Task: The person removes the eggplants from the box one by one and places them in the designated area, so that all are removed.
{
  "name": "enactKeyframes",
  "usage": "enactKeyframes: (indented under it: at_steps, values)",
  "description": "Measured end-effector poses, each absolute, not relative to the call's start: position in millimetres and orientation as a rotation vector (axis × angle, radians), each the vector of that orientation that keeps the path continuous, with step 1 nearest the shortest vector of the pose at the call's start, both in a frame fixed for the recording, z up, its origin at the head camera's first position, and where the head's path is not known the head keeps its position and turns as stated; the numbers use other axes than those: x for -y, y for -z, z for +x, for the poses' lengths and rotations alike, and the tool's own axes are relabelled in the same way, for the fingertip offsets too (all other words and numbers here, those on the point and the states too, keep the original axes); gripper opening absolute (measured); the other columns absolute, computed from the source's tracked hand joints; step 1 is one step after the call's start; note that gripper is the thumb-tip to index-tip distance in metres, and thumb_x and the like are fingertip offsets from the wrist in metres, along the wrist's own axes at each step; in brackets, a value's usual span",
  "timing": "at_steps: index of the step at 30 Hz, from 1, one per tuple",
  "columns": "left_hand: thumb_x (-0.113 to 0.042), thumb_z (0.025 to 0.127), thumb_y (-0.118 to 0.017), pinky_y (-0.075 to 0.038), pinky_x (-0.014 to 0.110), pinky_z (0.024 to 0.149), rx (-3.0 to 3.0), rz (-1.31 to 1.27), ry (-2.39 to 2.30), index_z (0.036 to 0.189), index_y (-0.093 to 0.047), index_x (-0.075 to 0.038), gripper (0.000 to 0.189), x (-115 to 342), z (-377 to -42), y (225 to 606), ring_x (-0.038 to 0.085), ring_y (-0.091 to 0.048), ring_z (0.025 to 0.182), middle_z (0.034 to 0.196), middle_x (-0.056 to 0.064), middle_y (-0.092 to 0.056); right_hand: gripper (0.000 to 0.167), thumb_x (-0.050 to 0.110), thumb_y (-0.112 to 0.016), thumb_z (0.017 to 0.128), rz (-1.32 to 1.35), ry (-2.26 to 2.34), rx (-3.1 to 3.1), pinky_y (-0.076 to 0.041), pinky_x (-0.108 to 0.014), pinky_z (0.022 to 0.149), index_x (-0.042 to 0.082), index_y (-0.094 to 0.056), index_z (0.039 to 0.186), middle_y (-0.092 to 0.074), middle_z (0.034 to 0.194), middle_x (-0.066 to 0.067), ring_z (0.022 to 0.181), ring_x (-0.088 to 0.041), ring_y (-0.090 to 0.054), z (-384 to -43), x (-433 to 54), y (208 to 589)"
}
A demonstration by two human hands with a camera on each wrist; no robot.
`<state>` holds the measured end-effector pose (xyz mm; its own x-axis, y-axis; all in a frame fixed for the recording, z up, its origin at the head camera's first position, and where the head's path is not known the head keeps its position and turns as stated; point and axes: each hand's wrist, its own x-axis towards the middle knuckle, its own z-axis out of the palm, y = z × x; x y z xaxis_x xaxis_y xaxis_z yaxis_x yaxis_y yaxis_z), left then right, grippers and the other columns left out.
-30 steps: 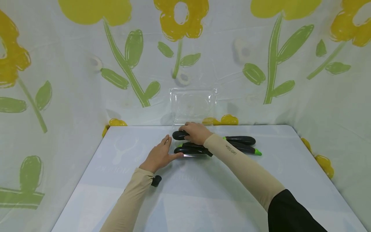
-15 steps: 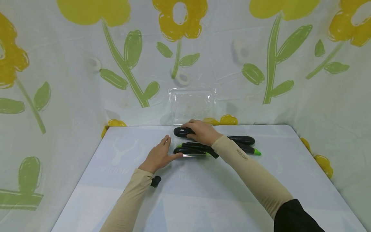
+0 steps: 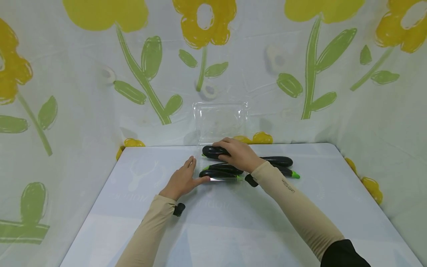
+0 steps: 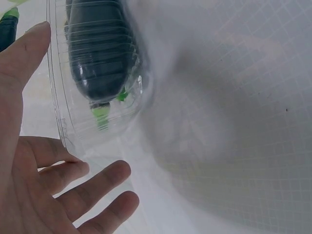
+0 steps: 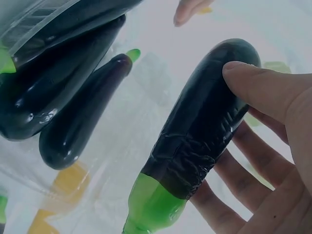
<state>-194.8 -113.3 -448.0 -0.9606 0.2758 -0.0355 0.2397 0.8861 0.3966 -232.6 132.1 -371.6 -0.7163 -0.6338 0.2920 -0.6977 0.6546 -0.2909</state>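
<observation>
My right hand (image 3: 241, 154) grips a dark eggplant (image 3: 213, 151) above the back of a clear plastic box (image 3: 221, 179). In the right wrist view the thumb lies along the eggplant (image 5: 204, 117), its wrinkled, bright green stem end pointing down. Several eggplants (image 3: 218, 173) lie side by side in the box. At the box's left front corner is my left hand (image 3: 180, 180), its thumb on the rim and the other fingers spread loosely past the corner, as the left wrist view shows. Part of the box is hidden behind the right hand.
The box's clear lid (image 3: 220, 122) stands up at the table's back edge, against a flower-printed cloth (image 3: 233, 74). More eggplants (image 3: 280, 161) lie on the white table (image 3: 213, 230) right of the box, partly behind the right forearm.
My right hand has shifted slightly right and up with the eggplant, uncovering more of the eggplants in the box. The left hand stays at the box corner.
</observation>
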Motion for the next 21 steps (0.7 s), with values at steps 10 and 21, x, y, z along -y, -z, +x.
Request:
enactKeyframes:
  at_steps: [10, 21]
  values:
    - [-0.068, 0.089, -0.063, -0.035, 0.053, 0.114, -2.944, 0.367, -0.607, 0.159, -0.023, 0.002, 0.107, 110.3, -193.9, 447.1, 0.042, -0.036, 0.144, 0.167, 0.019, -0.018, 0.048, 0.021, -0.075, 0.094, 1.014, -0.615, 2.707, -0.052, -0.04, 0.1, 0.019, -0.061, 0.14, -0.062, 0.134, -0.003, 0.119, -0.022, -0.061, -217.7, -155.2, 370.0]
    - [-0.07, 0.088, -0.063, -0.034, 0.054, 0.115, -2.949, 0.362, -0.605, 0.159, -0.024, 0.003, 0.108, 109.5, -194.1, 446.6, 0.04, -0.035, 0.145, 0.166, 0.019, -0.019, 0.053, 0.023, -0.077, 0.093, 0.864, -0.665, 2.703, -0.053, -0.048, 0.098, 0.021, -0.059, 0.143, -0.057, 0.143, -0.006, 0.124, -0.027, -0.059, -197.4, -183.4, 376.4]
